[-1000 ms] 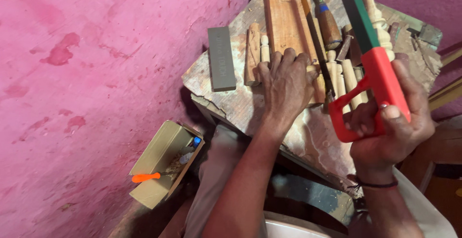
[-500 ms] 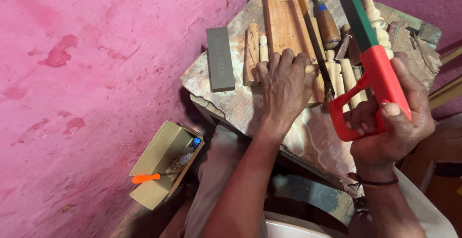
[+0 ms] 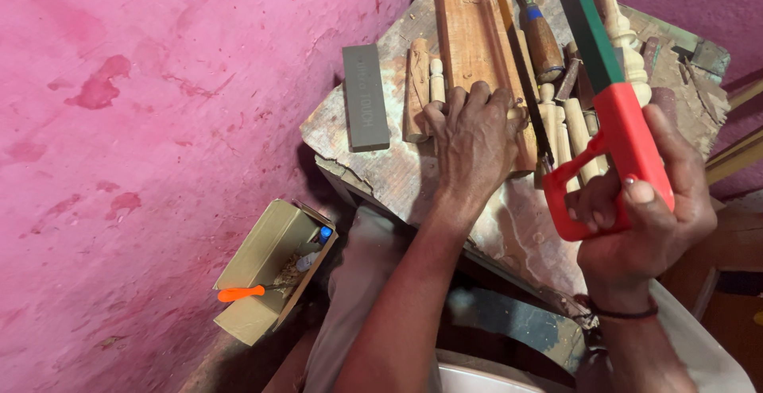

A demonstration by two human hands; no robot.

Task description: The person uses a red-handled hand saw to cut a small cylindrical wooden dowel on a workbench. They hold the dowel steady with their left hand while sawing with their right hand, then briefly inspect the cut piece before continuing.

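Note:
My left hand (image 3: 475,140) lies flat with its fingers pressed on the near end of a long wooden plank (image 3: 470,35) that rests on a worn workbench (image 3: 373,172). My right hand (image 3: 653,216) grips the red handle of a hand saw (image 3: 612,123); its green-backed blade runs up and away over the bench. Several turned wooden spindles (image 3: 575,135) lie between the two hands. Two short wooden pegs (image 3: 416,89) sit just left of my left hand.
A grey sharpening stone (image 3: 365,96) lies on the bench's left side. A chisel with a wooden handle (image 3: 543,42) rests beside the plank. An open cardboard box (image 3: 270,270) with an orange-handled tool (image 3: 241,293) sits on the floor against the pink wall (image 3: 159,123).

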